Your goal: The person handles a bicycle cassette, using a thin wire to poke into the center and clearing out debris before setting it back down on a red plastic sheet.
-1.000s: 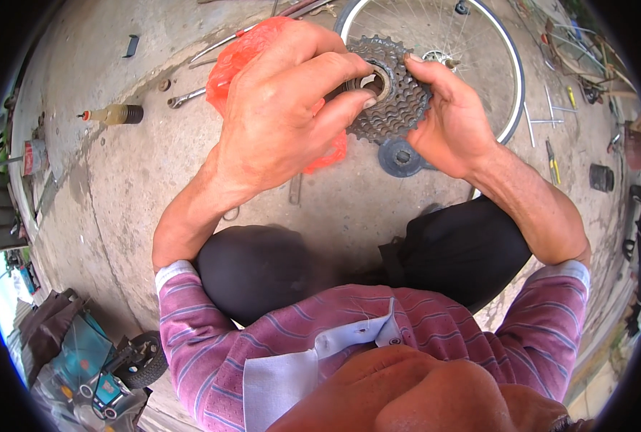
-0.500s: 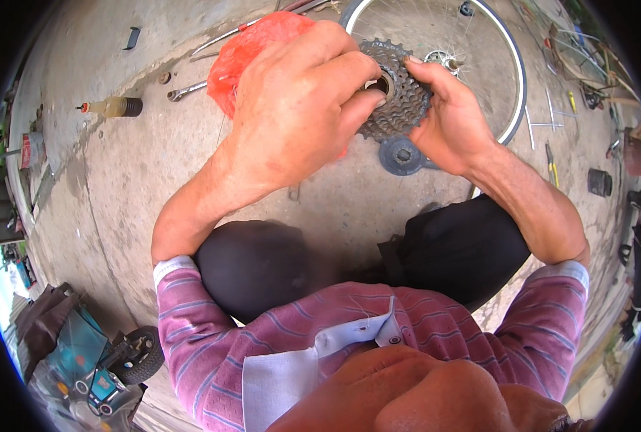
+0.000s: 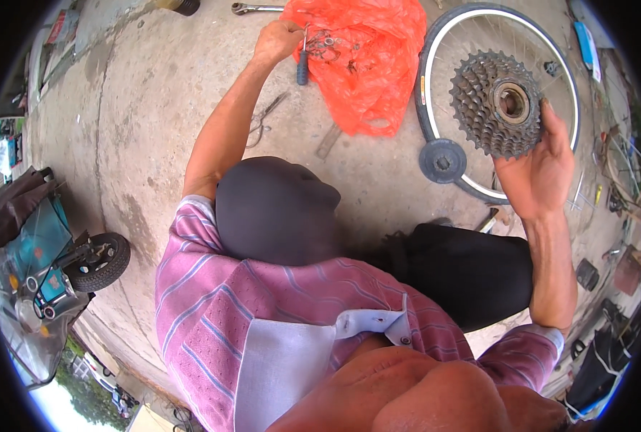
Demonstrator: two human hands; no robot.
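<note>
Head view: the right hand [image 3: 533, 173] holds up a dark, greasy bicycle sprocket cluster of stacked toothed metal rings [image 3: 477, 106], its round hub hole turned toward the camera. The thumb lies against the right rim of the cluster, and the other fingers pass out of sight behind it, so the hand is clamped on it from below. Seen from above, the cluster overlaps a bicycle wheel with a black tyre and white-sided rim [image 3: 427, 93], which lies on the grey concrete floor [image 3: 155, 108].

At the left edge of a crumpled, thin red plastic bag [image 3: 367, 93], the left hand [image 3: 279, 39] reaches out with its fingertips close together. They are beside the shaft of a screwdriver with a dark blue handle [image 3: 302, 68]; I cannot tell whether they grip it. Small metal parts [image 3: 328, 41] lie on the bag, near that same edge.

Beyond the bag's lower left corner are 2 more things on the floor: a dark metal tool with looped handles [image 3: 266, 115] and a flat grey metal strip [image 3: 328, 142]. A silvery wrench [image 3: 258, 9] lies near the bag's upper left corner. At the wheel's lower left edge, 1 round black disc with a toothed centre [image 3: 443, 161] overlaps the tyre.
</note>
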